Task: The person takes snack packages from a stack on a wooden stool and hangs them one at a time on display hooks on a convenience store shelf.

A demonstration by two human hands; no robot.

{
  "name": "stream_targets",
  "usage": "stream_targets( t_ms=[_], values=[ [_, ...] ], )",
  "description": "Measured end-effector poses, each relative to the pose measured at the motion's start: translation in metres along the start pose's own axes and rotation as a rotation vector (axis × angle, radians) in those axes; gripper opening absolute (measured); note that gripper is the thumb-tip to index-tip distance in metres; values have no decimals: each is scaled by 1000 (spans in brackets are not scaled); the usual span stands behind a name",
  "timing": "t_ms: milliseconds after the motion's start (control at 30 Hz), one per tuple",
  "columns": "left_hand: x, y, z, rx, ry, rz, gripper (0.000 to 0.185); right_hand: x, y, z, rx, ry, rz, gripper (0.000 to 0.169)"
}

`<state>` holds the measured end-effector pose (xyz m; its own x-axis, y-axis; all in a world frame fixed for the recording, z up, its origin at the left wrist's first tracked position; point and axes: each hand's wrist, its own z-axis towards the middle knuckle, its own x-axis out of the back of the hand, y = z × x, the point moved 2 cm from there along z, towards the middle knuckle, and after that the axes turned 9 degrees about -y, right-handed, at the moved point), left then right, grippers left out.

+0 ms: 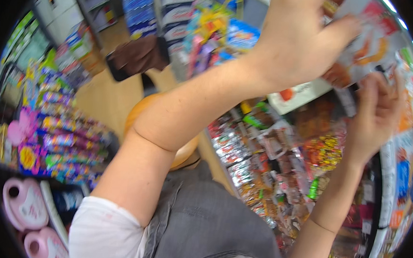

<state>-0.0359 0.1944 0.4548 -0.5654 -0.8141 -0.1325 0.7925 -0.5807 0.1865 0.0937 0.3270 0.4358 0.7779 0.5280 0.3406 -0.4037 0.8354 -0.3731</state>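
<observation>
Motion blur softens both hands. My left hand (293, 45) is raised at the top right, its thumb overlapping a pale snack packet (374, 47) with red and orange print. Its other fingers are partly hidden, so its grip cannot be told. Near the packet's lower edge is my right hand (379, 107), fingers bent; whether it grips the packet is unclear. Below and between the hands, a white package (299, 97) with a red mark lies over the snack display. Small wrapped snacks (324, 152) in gold and red fill a section beside my right forearm.
Shelves of packaged goods (404, 176) line the right side. A brown cloth (140, 55) lies on a dark flat object above the wooden floor (100, 90). Colourful packets (64, 138) hang at left, above pink plastic jugs (28, 203). A rounded orange object (187, 151) is near my left elbow.
</observation>
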Motion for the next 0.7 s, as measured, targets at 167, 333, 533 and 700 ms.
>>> stream_targets(
  t_ms=[167, 333, 533, 700],
  values=[
    [100, -33, -228, 1132, 139, 22, 24, -160, 64, -167, -597, -357, 375, 45],
    [184, 13, -383, 1572, 258, 447, 27, -281, 61, -320, -1047, -562, 599, 40],
    [254, 24, -418, 1613, 142, 892, 41, -343, 47, -354, -976, -965, 422, 45],
    [274, 18, -414, 1646, 90, 1013, 46, -369, 38, -340, -693, -1002, 170, 48]
  ],
)
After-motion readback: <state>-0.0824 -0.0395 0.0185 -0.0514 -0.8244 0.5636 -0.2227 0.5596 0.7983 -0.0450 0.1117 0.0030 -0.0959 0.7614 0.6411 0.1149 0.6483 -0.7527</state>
